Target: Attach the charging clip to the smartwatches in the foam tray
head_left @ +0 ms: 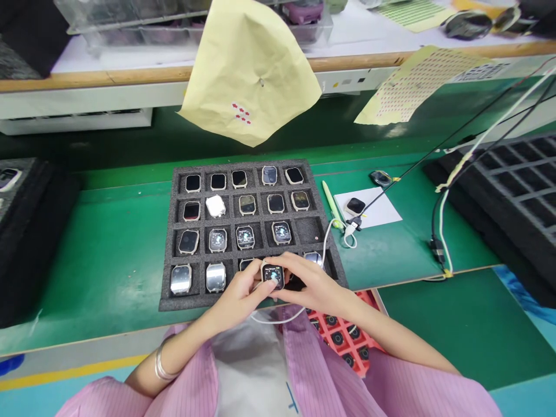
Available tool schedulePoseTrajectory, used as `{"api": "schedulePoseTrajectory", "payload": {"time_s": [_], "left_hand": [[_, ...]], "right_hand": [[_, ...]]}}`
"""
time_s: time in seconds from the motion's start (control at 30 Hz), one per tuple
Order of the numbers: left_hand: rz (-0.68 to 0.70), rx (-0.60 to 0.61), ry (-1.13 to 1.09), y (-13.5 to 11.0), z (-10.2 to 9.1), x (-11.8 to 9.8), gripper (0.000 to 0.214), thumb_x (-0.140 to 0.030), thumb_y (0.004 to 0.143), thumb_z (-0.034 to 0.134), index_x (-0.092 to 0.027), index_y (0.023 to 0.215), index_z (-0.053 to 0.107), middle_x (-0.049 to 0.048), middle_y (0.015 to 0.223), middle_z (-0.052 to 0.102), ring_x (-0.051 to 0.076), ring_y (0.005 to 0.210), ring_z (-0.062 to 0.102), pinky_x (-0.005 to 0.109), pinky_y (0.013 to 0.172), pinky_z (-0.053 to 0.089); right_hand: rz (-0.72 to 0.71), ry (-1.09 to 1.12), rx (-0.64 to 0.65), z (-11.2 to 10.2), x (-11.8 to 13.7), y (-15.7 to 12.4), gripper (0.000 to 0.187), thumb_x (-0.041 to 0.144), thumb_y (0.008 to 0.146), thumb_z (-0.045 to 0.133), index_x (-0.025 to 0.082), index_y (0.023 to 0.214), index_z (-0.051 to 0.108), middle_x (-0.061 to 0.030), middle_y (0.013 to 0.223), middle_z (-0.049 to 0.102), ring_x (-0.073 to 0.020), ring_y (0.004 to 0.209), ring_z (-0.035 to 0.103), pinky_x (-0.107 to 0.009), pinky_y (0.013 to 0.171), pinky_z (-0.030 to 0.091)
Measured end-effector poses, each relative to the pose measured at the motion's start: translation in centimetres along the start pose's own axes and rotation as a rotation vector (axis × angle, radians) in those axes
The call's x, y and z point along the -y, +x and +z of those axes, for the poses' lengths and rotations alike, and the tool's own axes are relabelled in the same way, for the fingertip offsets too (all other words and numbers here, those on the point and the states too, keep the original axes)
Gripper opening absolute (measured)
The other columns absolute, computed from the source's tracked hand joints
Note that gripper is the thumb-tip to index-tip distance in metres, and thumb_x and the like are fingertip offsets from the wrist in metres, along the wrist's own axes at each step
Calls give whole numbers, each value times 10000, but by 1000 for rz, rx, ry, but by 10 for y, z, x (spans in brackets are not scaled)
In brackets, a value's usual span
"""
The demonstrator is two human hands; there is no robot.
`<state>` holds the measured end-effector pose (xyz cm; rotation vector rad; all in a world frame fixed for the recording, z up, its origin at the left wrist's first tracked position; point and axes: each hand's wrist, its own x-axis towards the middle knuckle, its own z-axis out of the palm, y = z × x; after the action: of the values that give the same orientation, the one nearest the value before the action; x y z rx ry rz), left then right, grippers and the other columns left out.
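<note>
Both hands hold one smartwatch case (273, 274) with a lit screen, over the front row of a dark foam tray (167, 249). My left hand (243, 292) grips its left side, with the thumb on the screen. On the other side, my right hand (306, 282) pinches the top and bottom edges. Several strapless watch cases lie in the tray's compartments, among them a lit one (281, 232) and a white one lying differently (215, 206). One compartment (309, 230) at the right holds no watch. A white cable (325, 240) runs past the right hand.
Right of the tray lie a green pen (330, 204) and a white paper (386, 207) bearing a watch (355, 205). Black foam trays (512, 174) stand far right, more foam (35, 231) far left. Yellow paper (256, 69) hangs from the shelf. A red tray (362, 366) sits below the table edge.
</note>
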<state>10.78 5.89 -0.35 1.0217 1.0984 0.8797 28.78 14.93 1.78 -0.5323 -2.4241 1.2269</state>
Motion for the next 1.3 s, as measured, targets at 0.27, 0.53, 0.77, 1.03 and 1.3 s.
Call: {"api": "schedulePoseTrajectory", "payload": {"time_s": [0.27, 0.53, 0.77, 1.03, 1.3], "left_hand": [[-3, -8, 59, 2, 0, -11, 266, -409, 942, 486, -187, 1080, 532, 15, 894, 558, 119, 719, 461, 229, 640, 364], [-116, -61, -177, 4, 2, -9, 395, -430, 728, 754, -133, 971, 660, -95, 517, 350, 49, 466, 235, 204, 466, 176], [-82, -260, -159, 2, 10, -11, 305, -423, 736, 740, -151, 697, 607, -70, 518, 415, 34, 385, 311, 192, 383, 189], [-31, -300, -207, 5, 7, -13, 272, -417, 815, 672, -160, 759, 602, -45, 651, 540, 92, 502, 599, 211, 531, 447], [4, -239, -336, 6, 6, -6, 402, -479, 814, 661, -140, 1026, 617, 86, 918, 693, 158, 708, 660, 250, 594, 531]], "right_hand": [[46, -141, -158, -53, -26, 3, 426, 336, 851, 709, 222, 1235, 562, -86, 1099, 558, -252, 1041, 556, -412, 908, 487], [198, -541, -107, -68, -45, -8, 524, 351, 954, 529, 226, 1437, 368, -123, 1113, 486, -264, 931, 564, -441, 833, 512], [226, -565, 75, -68, -12, -32, 238, 301, 987, 447, 185, 1161, 559, -105, 1038, 521, -222, 812, 601, -356, 714, 530], [236, -758, 194, -58, 0, -46, 370, 393, 971, 472, 136, 1227, 547, -108, 984, 566, -231, 687, 633, -344, 563, 513], [242, -621, 183, -71, -14, -27, 334, 431, 795, 725, 185, 964, 576, -43, 888, 576, -201, 673, 602, -293, 540, 466]]}}
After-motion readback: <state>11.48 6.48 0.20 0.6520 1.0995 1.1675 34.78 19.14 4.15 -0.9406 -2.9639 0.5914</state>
